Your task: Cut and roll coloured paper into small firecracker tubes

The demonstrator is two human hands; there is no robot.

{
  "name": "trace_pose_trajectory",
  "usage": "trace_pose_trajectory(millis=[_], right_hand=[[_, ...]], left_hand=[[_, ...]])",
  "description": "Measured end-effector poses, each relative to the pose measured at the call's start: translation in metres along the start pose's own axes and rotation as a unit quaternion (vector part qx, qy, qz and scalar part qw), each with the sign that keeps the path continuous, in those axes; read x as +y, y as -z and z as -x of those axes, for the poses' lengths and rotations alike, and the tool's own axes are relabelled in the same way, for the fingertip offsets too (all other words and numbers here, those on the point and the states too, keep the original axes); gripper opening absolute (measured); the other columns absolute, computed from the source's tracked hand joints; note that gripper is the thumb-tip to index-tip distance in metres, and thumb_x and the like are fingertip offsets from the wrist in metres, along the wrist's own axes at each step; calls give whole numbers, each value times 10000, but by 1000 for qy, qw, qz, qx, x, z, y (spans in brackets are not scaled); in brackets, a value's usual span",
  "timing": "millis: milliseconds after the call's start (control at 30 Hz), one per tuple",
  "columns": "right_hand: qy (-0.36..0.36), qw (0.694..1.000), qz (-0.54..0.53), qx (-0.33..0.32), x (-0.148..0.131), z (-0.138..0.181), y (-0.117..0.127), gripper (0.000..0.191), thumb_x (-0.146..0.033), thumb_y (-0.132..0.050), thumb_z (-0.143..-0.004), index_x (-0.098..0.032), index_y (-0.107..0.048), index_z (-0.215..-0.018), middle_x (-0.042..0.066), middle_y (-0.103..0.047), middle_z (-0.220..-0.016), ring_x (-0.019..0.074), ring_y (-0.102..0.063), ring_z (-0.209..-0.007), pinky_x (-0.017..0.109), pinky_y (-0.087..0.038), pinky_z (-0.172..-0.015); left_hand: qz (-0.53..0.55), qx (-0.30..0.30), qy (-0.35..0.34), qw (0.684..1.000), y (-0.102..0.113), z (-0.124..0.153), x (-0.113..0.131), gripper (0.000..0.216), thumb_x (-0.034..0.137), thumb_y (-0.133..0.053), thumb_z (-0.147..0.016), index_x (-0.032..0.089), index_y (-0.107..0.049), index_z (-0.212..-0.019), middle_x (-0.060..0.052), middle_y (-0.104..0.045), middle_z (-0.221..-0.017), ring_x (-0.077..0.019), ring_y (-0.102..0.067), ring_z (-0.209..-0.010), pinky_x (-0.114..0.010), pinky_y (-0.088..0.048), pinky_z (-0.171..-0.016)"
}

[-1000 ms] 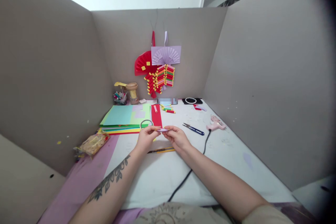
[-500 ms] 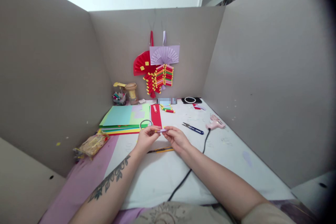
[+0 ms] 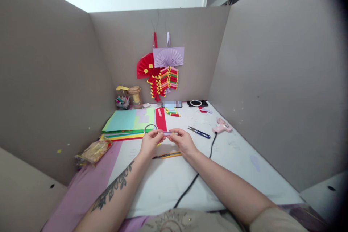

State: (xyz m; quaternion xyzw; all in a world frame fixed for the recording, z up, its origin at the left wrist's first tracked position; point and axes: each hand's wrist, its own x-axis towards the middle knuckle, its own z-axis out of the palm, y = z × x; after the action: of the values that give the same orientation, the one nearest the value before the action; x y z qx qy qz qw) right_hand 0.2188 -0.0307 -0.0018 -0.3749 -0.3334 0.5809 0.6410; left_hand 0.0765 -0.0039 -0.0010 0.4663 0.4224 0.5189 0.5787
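Observation:
Between my fingertips is a small purple paper roll (image 3: 166, 134), lying level, with a bit of yellow near its right end. My left hand (image 3: 151, 143) pinches its left end. Its right end is closed in the fingers of my right hand (image 3: 183, 143). Just below the hands a yellow and black craft knife (image 3: 168, 155) lies on the white table cover. Behind my left hand a roll of tape (image 3: 150, 129) stands partly hidden. Several small coloured paper rolls with yellow ends (image 3: 173, 112) lie farther back, beside a red paper strip (image 3: 161, 120) bearing a pink roll (image 3: 160, 113).
Stacked coloured paper (image 3: 122, 120) lies left, near a plastic-wrapped packet (image 3: 95, 150). Thread snips (image 3: 199, 132) and a pink glue gun (image 3: 222, 127) lie right; its black cord (image 3: 187, 190) crosses the table. Paper fan ornaments (image 3: 169, 57) hang on the grey back panel (image 3: 198, 29).
The purple paper has turned in my fingers and now shows as a longer, level roll. My fingertips sit slightly farther apart. The view has shifted a little.

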Motion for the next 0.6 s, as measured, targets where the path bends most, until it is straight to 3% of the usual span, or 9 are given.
trace_pose_trajectory(millis=[167,400,600], right_hand=[[16,999,28,5,0,-1,0,322,-257,-785,-519,-147,-677,-802,16,-682,-638,132,-633,-578,271,-521,-650],[-12,1000,19,21,-2,-2,2,315,-256,-784,-517,-138,-673,-787,35,-684,-629,144,-651,-601,254,-530,-637],[-14,1000,23,12,-2,-3,4,309,-258,-785,-525,-136,-682,-790,42,-691,-649,146,-653,-605,262,-539,-637]], left_hand=[[2,7,4,1000,-1,1,1,342,359,-734,-610,120,-663,-844,-52,-690,-736,-158,-650,-661,-262,-513,-656],[-42,-52,-55,996,0,7,8,323,337,-721,-641,133,-695,-891,-52,-702,-794,-158,-632,-720,-245,-482,-687],[-45,-54,-57,996,0,7,11,289,314,-720,-651,136,-696,-877,-49,-697,-788,-154,-626,-720,-246,-478,-693]])
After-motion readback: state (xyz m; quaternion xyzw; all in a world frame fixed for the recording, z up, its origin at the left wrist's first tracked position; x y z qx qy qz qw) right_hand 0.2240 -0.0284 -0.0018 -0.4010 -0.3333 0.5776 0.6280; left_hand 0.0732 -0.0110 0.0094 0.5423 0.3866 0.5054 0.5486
